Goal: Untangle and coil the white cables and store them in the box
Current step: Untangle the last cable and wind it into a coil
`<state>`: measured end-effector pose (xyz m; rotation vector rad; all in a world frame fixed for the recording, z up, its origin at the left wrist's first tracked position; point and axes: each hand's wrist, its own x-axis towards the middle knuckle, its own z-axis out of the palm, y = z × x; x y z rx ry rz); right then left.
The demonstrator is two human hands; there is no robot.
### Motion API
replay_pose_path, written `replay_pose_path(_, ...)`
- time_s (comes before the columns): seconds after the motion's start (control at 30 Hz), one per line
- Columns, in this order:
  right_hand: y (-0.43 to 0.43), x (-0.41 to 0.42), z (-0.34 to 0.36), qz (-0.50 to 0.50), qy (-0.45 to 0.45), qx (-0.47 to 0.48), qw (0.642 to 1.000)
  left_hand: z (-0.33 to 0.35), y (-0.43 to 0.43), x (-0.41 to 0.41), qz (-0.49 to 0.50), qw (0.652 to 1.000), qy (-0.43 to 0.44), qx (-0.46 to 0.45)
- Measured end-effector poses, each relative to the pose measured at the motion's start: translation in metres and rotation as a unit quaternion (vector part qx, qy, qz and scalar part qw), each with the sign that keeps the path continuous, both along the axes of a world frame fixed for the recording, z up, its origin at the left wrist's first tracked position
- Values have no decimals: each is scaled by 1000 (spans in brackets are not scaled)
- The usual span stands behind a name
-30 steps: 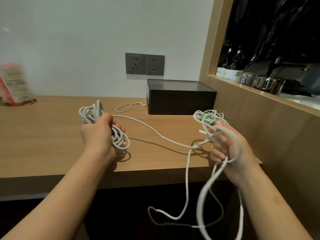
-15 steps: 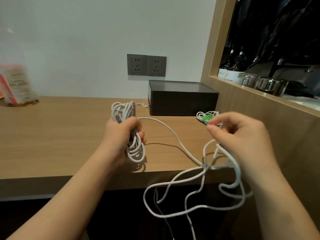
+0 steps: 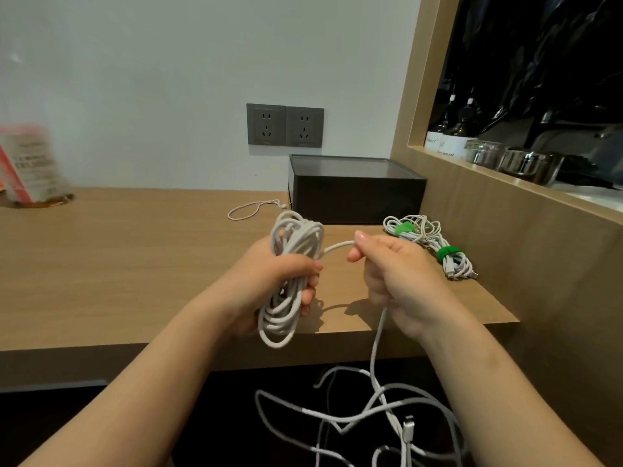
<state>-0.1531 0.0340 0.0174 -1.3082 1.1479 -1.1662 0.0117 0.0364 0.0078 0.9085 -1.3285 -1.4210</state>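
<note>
The left hand point(image 3: 269, 281) grips the white cable coil point(image 3: 293, 237), as before. The right hand point(image 3: 401, 281), fist closed on the loose cable point(image 3: 373, 345), has moved in just beside it, shortening the span between. Tied bundles point(image 3: 421, 230) lie beyond the right hand, and the box point(image 3: 357, 193) sits beyond both.

Counting two hands, left hand point(image 3: 269, 281) and right hand point(image 3: 401, 284); one white cable coil point(image 3: 296, 237); one loose cable tail point(image 3: 375, 348) hanging at five o'clock; one black box point(image 3: 357, 197) at one o'clock; two green ties point(image 3: 403, 228) at three o'clock; two wall sockets point(image 3: 266, 124) at twelve.
</note>
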Motion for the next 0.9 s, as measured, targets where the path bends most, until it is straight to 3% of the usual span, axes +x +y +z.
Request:
replay_pose_path(0.27, -7, 6, -2, -124, -89, -13, 988, 0, 1, -2, -105, 992, -43, 54)
replay_pose_path(0.43, -4, 6, -3, -113, -75, -37, 990, -3, 0, -2, -118, 991, -16, 67)
replay_pose_path(0.6, -5, 6, -4, -114, -55, -49, 991, -4, -2, -4, -102, 991, -63, 58)
replay_pose_path(0.73, -8, 2, -2, -128, -61, -46, 989, -6, -6, -17, -22, 986, -168, -10)
replay_pose_path(0.9, -4, -18, -1, -56, -50, -11, 997, -5, -14, -10, 121, 977, -158, -76)
